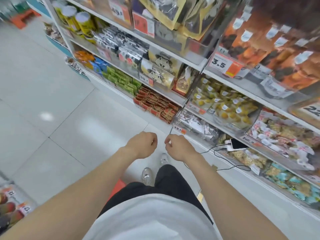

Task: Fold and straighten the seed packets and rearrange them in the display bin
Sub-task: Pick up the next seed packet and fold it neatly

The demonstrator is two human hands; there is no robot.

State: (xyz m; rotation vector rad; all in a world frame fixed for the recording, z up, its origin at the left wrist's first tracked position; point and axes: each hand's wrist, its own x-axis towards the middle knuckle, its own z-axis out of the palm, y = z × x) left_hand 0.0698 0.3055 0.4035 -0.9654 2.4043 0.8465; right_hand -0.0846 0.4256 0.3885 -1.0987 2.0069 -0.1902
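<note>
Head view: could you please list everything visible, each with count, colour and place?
red packets: many, red, low bin, ahead of the hands
green packets: many, green, bin left of the red ones
canisters: several, yellow, upper shelf, far left
phone: one, dark screen, low shelf edge, right
cable: one, black, trails below the phone
floor: one, white tiles, left
shoes: two, silvery, on the floor
left hand: one, fingers curled, above the floor
right hand: one, fingers curled, beside the left hand

Open tiled floor (52, 101) fills the left and centre of the frame. Along the right, shelves (188, 60) crammed with packets (155, 104) block passage. Price tags (225, 64) jut from the rails. A phone (238, 143) and its looping cable (249, 168) lie on the lower ledge.
</note>
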